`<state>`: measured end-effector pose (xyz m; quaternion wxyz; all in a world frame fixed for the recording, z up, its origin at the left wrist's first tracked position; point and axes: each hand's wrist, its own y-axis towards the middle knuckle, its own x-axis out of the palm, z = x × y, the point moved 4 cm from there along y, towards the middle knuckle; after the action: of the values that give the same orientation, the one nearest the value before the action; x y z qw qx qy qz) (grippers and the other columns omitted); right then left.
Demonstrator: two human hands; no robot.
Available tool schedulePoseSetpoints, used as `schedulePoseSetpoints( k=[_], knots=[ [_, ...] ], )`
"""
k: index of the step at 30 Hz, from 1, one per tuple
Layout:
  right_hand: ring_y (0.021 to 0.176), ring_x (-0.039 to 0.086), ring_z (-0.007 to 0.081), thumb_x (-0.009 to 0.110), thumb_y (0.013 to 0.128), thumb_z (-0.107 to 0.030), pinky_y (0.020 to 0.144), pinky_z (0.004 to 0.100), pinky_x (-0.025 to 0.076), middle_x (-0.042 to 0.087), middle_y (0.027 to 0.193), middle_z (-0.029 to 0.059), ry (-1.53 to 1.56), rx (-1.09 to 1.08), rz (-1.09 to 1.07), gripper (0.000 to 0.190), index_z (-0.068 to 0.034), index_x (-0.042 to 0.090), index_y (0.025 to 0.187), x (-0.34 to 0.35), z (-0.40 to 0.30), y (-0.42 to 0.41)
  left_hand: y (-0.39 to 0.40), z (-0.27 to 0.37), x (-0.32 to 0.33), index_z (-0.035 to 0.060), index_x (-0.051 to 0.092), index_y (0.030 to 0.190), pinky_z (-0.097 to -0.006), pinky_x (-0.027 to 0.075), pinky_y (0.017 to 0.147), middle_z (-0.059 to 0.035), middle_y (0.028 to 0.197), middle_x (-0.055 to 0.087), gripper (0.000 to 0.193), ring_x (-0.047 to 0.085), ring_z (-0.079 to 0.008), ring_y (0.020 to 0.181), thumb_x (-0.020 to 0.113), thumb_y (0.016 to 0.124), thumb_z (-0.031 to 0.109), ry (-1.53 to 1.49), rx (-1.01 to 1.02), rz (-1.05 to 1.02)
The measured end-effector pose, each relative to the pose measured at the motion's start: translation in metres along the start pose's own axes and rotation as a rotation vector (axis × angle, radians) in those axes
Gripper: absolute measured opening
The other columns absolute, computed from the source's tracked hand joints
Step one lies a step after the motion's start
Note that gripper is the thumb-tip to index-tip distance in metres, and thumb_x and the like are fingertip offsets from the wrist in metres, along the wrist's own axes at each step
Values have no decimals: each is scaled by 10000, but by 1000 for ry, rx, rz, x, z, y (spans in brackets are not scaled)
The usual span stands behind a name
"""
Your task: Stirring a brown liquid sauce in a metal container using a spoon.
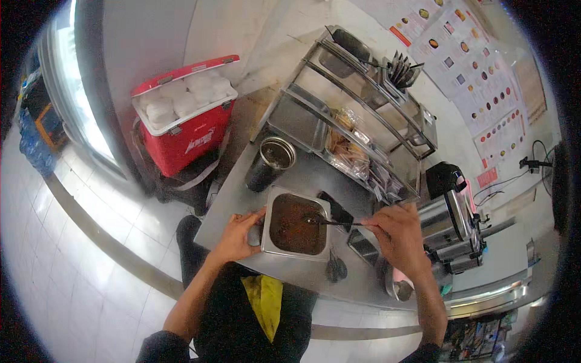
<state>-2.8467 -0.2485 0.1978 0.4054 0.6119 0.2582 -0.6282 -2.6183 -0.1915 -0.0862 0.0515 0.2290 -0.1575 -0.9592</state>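
A square stainless steel food pan (267, 227) stands on a steel worktop, holding a dark reddish-brown sauce or liquid (292, 227). My left hand (237, 240) grips the pan's left side, with fingers and thumb spread along its edge. In my right hand (394, 236) is the thin handle of a dark ladle or spoon (338, 223); its bowl rests in the liquid near the pan's right side. A dark phone-like object (336, 206) lies just behind the pan. Below the pan's right corner is a small dark object (336, 270), too blurred to name.
Behind the pan stands a black tumbler (268, 170). A steel rack (313, 106) holds trays and bagged packets (349, 145). An open red cooler box (188, 138) full of white bundles is at the left. To the right are a small metal container (363, 247) and steel appliances (447, 222).
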Motion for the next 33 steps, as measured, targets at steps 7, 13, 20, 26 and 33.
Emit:
schedulePoseSetpoints(
  k=[7,13,20,26,33],
  knots=[
    [845,584,192,686,722,-62,791,372,370,640,878,2,-142,-249,-180,219,-129,703,929,39,-8,-15,0,4,-2,115,423,1512,-441,330,1056,-133,1247,636,948,592,-291,1180,848,672,226,4,6,19],
    [877,585,194,657,749,-95,819,386,381,603,884,13,-9,-364,-118,179,-99,690,925,114,-20,-9,1,5,-2,116,448,1492,-426,311,1066,-121,1254,633,924,611,-265,1149,843,661,203,2,-23,25],
    [890,614,212,653,750,-86,836,386,396,604,896,53,-178,-272,6,147,-65,666,895,134,-27,32,5,0,4,75,465,1469,-433,338,1044,-137,1276,630,920,595,-289,1175,838,636,192,55,-46,-18],
    [880,644,251,691,754,-55,856,367,385,673,824,112,-68,-87,-294,71,-46,702,824,113,5,22,-2,-7,5,63,475,1455,-428,350,1050,-166,1340,606,922,554,-356,1229,851,627,212,109,-5,26],
    [784,684,324,710,865,-106,891,440,408,738,846,115,661,229,-261,65,-82,765,888,145,21,12,2,-4,6,65,489,1440,-417,352,1043,-164,1334,609,905,563,-345,1209,860,629,222,85,41,16]
  ],
)
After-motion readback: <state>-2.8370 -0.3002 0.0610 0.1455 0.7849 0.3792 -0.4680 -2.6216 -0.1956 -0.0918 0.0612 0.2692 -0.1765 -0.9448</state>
